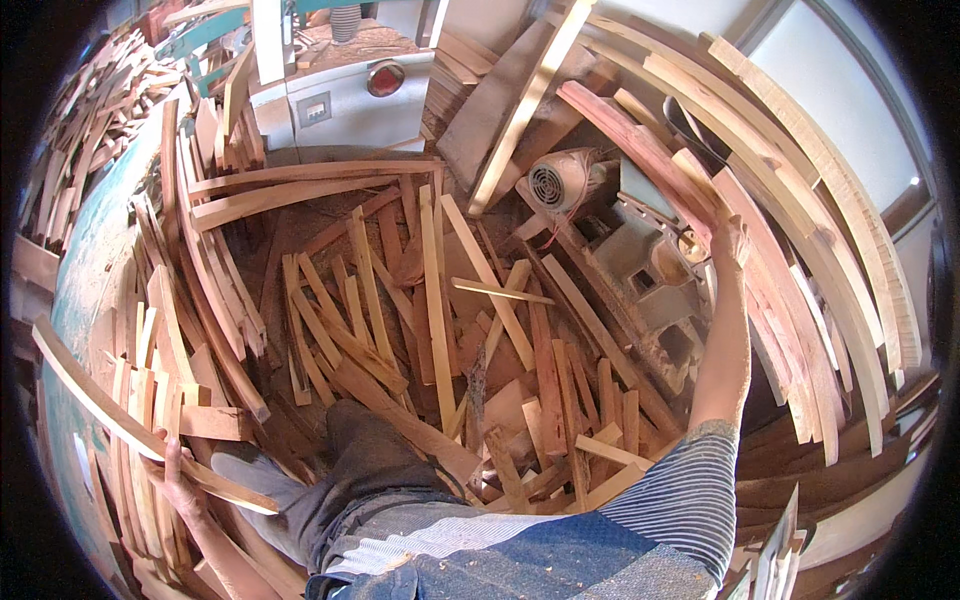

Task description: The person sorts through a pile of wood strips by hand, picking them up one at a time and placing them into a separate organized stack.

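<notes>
My left hand point(176, 482), at the lower left, is closed around a long pale wooden strip point(105, 405). The strip slants from the far left down to my thigh, above a bundle of upright wood pieces point(150, 385). On the right my arm reaches forward, and my right hand point(730, 242) grips the near end of a reddish wooden plank point(640, 150). Its fingers are partly hidden behind the hand. That plank lies over the machine side, beside a stack of long boards point(790, 270).
Loose wood strips point(435, 290) cover the floor before my legs. A motor point(555, 182) and dusty machine base point(650, 270) stand right of centre. A white machine cabinet point(355, 110) with a red round part is at the back. Offcuts heap point(105, 110) at far left.
</notes>
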A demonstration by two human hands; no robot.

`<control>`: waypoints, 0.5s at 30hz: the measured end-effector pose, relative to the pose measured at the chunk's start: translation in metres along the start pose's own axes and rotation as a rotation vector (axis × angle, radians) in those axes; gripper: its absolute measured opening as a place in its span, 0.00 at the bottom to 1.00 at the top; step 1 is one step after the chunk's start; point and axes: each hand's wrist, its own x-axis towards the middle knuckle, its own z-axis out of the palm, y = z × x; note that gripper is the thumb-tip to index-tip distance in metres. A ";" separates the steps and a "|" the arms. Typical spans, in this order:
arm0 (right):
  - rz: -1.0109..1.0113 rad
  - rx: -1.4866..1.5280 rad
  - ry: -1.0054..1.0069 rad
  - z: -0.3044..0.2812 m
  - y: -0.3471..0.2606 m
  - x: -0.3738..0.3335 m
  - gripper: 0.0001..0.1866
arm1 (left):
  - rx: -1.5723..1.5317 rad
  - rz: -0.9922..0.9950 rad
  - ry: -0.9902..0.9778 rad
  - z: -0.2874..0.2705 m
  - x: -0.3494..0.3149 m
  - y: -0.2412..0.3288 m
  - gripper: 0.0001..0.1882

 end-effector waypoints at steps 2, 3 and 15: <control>-0.023 -0.018 0.079 -0.005 -0.006 -0.017 0.23 | 0.010 0.010 0.032 0.012 -0.003 0.003 0.29; -0.008 -0.032 0.117 -0.001 0.003 -0.020 0.22 | -0.015 0.004 0.047 0.029 -0.009 0.004 0.29; 0.146 -0.015 -0.025 -0.010 -0.033 0.000 0.17 | 0.062 0.018 -0.041 0.004 0.030 -0.013 0.32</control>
